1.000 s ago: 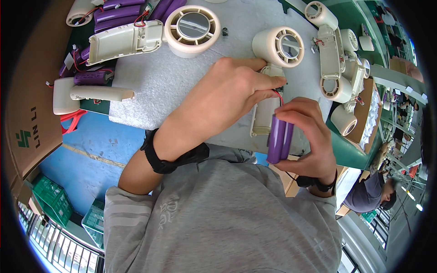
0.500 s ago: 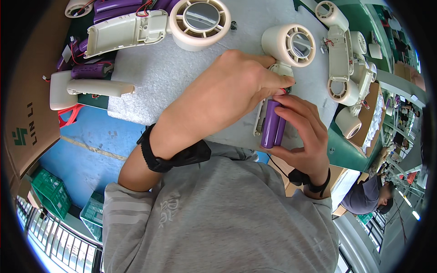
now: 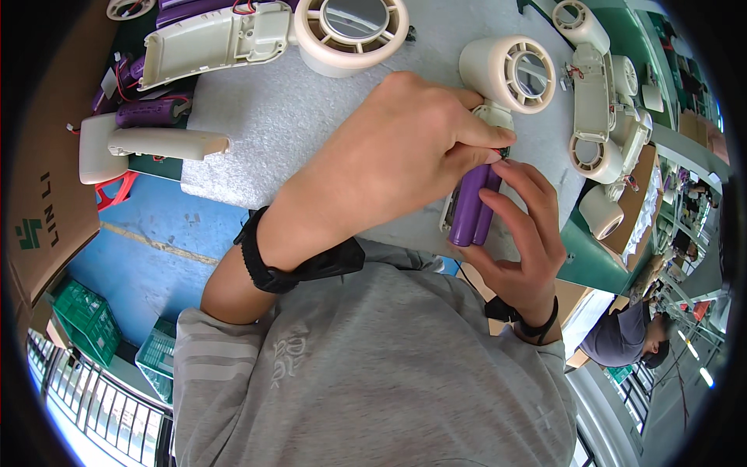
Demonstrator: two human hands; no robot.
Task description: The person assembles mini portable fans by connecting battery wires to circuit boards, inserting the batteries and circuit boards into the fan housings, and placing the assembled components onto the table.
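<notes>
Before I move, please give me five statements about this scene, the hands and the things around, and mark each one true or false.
1. The right hand holds the purple pack. True.
2. The left hand hangs over the blue floor. False: it is over the grey mat, at the upper end of the pack.
3. The fan just beyond the left hand is black. False: it is cream.
4. Green crates are at the lower left of the view. True.
5. The brown carton beside the blue floor is at the right edge of the view. False: it is at the left edge.
</notes>
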